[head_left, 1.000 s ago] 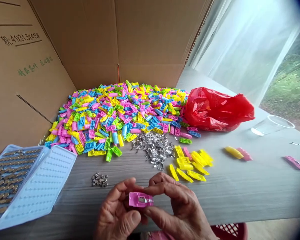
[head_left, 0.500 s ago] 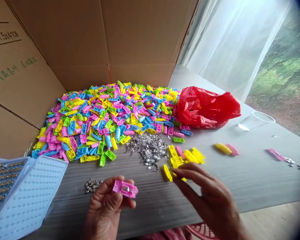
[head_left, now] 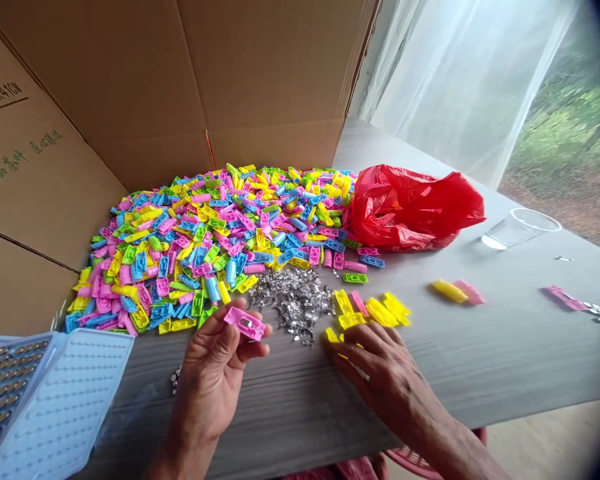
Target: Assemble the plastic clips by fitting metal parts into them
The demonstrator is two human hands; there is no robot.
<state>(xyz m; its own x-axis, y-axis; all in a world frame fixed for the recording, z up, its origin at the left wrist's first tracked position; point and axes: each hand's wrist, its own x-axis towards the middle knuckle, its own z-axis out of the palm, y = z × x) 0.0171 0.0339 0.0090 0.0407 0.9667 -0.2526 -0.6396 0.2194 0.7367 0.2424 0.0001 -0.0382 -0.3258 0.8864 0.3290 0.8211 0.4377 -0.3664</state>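
Note:
My left hand [head_left: 215, 373] pinches a small pink plastic shell [head_left: 245, 323] with a metal piece in it, held above the grey table [head_left: 480, 360]. My right hand [head_left: 380, 373] lies palm down on the table, its fingers spread over a few of the loose yellow shells [head_left: 367, 310]; whether it grips one is hidden. A heap of small shiny metal clips [head_left: 295, 303] lies just beyond both hands. Behind it spreads a large pile of pink, blue, yellow and green shells [head_left: 220, 233].
A tall cardboard wall [head_left: 180, 80] stands behind the pile. At the left front lies a blue tray of button cells [head_left: 40, 400]. A red plastic bag [head_left: 410, 207] and a clear cup [head_left: 520, 230] sit at the right, with stray yellow and pink shells [head_left: 457, 291] and more pieces [head_left: 575, 303].
My hands, together on the pink shell a second ago, have parted. The left has lifted the shell toward the clips; the right has gone down flat onto the yellow shells.

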